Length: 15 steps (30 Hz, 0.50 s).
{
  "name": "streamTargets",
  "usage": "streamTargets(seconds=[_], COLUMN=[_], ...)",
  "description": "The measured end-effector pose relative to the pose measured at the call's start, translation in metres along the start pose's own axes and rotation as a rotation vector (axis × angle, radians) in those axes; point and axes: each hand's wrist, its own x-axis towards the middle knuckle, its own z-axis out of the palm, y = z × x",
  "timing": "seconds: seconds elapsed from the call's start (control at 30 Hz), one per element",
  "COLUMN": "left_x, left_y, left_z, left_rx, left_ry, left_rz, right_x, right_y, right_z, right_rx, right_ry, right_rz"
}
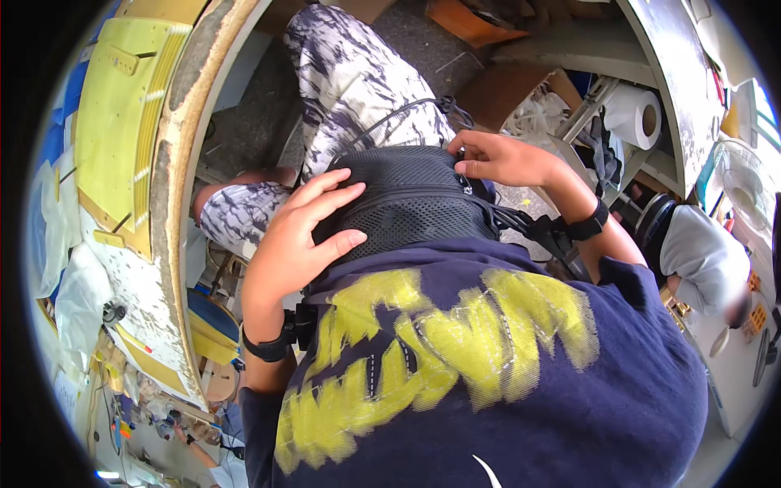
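A black mesh zip pouch (pixel 415 213) sits at my waist, against my dark T-shirt with yellow print. My left hand (pixel 303 228) rests on the pouch's left side, fingers apart and stretched over the mesh. At the pouch's upper right corner, near the end of its zip, the fingers and thumb of my right hand (pixel 500 159) are bent together on the edge. What exactly lies between those fingertips is partly hidden. Black cables (pixel 512 218) run from the pouch's right side, and a thin cable arches above it. Each wrist wears a black band.
A worn-edged workbench (pixel 167 163) holding a yellow board (pixel 122 106) stands at left. Ahead right are a cardboard box (pixel 517 93) of clear plastic scraps and a white roll (pixel 639 116) on a shelf. Another person (pixel 704 256) is at far right; another person's arm shows lower left.
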Motion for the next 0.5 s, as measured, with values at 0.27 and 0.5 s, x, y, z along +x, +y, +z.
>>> streamTargets(seconds=[0.27,0.5], left_x=[-0.03,-0.042], left_y=[-0.004,-0.017], left_z=[-0.005,-0.001], left_rx=[-0.117,-0.264], left_ry=[-0.024,0.209], left_rz=[-0.08,-0.158], right_x=[0.003,0.014], right_y=[0.006,0.01], right_z=[-0.007,-0.014], right_rx=[0.136,0.183], right_ry=[-0.089,-0.149], right_rz=[0.057,0.07])
